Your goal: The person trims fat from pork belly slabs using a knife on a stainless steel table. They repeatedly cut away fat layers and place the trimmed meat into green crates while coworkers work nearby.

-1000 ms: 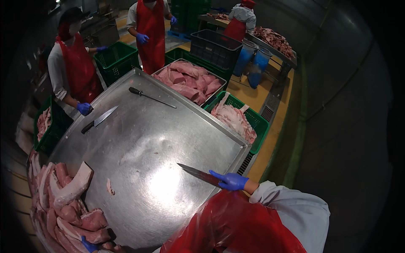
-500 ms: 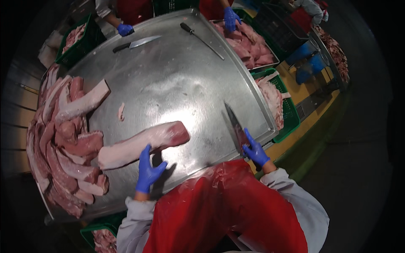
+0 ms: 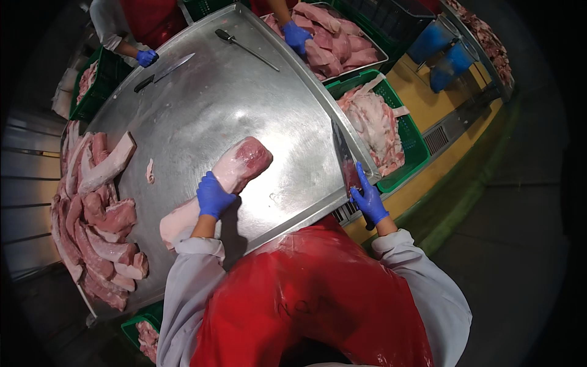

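Observation:
A long slab of pale pink meat [image 3: 247,160], white fat along its top, lies slantwise on the steel table [image 3: 275,211]. My left hand [image 3: 214,196], in a blue glove, is closed over the slab's middle. In my right hand [image 3: 369,202], also gloved in blue, is a knife [image 3: 343,156]; its blade points away from me near the table's right edge, and its handle is mostly hidden by the fingers. To the left lies a heap of long meat strips [image 3: 92,214], with a small scrap [image 3: 150,171] beside it.
Another knife [image 3: 165,72] and a sharpening steel [image 3: 246,49] lie at the table's far side. Two co-workers' gloved hands [image 3: 147,58] [image 3: 296,38] are there. At right stand a tray of meat [image 3: 384,58] and a green crate [image 3: 422,150]; other green crates [image 3: 104,92] flank the table.
My left hand has moved from the slab's near side to grip its middle. The slab has turned, its right end swinging away from me. The right hand still holds the knife. The view has shifted.

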The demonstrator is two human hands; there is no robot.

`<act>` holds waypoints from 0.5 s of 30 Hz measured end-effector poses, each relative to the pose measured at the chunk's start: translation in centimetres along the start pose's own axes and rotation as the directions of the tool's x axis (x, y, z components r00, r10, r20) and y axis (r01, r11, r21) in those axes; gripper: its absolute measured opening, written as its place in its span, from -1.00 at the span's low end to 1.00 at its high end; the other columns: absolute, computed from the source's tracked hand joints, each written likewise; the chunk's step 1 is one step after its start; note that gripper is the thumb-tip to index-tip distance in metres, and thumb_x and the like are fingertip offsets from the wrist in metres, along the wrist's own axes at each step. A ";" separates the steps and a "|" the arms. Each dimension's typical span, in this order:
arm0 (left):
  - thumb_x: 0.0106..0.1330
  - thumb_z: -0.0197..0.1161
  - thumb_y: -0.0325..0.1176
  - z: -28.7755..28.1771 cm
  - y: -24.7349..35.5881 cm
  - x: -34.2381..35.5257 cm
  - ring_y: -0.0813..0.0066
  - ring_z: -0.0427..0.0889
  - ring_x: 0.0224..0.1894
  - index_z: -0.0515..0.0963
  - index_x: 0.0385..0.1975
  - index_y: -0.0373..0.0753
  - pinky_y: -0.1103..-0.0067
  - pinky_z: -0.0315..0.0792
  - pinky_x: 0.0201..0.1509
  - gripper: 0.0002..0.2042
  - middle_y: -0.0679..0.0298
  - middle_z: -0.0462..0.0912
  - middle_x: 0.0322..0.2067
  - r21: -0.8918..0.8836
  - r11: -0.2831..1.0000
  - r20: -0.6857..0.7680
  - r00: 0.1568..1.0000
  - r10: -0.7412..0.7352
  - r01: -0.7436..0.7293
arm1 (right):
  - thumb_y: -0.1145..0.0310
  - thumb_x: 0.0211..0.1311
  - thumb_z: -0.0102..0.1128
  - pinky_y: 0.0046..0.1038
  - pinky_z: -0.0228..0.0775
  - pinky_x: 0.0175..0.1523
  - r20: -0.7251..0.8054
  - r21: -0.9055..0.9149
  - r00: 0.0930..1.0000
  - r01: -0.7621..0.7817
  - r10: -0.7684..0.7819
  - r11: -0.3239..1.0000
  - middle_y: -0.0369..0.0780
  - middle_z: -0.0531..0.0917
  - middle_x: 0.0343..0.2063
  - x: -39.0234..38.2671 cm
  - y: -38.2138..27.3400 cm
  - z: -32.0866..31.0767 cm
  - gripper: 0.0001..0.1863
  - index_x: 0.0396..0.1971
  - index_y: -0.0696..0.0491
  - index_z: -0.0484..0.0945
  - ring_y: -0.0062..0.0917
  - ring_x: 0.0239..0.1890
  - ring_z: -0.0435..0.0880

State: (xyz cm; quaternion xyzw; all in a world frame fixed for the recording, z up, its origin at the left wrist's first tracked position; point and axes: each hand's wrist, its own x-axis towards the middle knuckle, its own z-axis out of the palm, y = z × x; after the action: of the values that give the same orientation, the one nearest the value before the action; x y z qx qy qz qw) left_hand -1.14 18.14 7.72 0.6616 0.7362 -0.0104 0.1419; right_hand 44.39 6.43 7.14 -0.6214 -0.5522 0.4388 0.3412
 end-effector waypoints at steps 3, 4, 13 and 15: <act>-0.32 0.61 -0.01 1.5 4.4 -1.5 -0.07 0.68 -0.12 0.40 -0.04 -0.38 0.25 0.59 0.01 -0.17 -0.11 0.60 -0.17 -0.010 1.000 0.006 1.000 0.017 -0.017 | 0.47 0.35 0.03 -0.52 0.45 -0.33 -0.003 0.026 0.999 0.044 -0.044 0.999 -0.21 0.67 -0.40 0.1 0.4 -1.1 -0.16 0.57 -0.12 -0.13 -0.63 -0.51 0.54; -0.30 0.60 -0.02 1.8 6.1 -1.6 -0.08 0.68 -0.10 0.40 -0.03 -0.39 0.25 0.59 0.01 -0.17 -0.12 0.61 -0.15 -0.021 1.000 0.007 1.000 -0.002 0.003 | 0.47 0.35 0.02 -0.52 0.46 -0.32 -0.003 0.073 0.999 0.052 -0.052 0.996 -0.21 0.67 -0.40 0.4 0.3 -1.2 -0.16 0.57 -0.11 -0.13 -0.63 -0.51 0.53; -0.18 0.55 0.00 0.6 9.5 8.4 -0.01 0.66 0.03 0.41 0.07 -0.33 0.25 0.57 0.10 -0.19 -0.10 0.61 0.00 -0.003 0.986 -0.079 0.983 -0.167 0.168 | 0.40 0.34 0.11 -0.38 0.45 -0.33 0.162 0.060 0.986 -0.059 0.048 0.996 -0.17 0.57 -0.61 5.2 1.7 -2.8 -0.15 0.55 -0.05 -0.10 -0.54 -0.56 0.52; -0.19 0.56 0.00 0.8 8.3 8.9 0.01 0.66 0.04 0.43 0.07 -0.30 0.26 0.56 0.11 -0.20 -0.08 0.61 0.00 0.000 0.977 -0.110 0.971 -0.210 0.211 | 0.39 0.32 0.13 -0.27 0.40 -0.35 0.158 -0.017 0.987 0.008 -0.005 1.000 -0.01 0.59 -0.60 5.6 1.8 -3.4 -0.16 0.54 -0.02 -0.06 -0.36 -0.61 0.54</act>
State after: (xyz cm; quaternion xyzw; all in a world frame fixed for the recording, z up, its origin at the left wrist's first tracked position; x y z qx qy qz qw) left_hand 6.38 27.61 6.37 0.5802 0.8088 0.0067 0.0957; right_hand 48.28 11.89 5.82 -0.5857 -0.5835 0.4806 0.2924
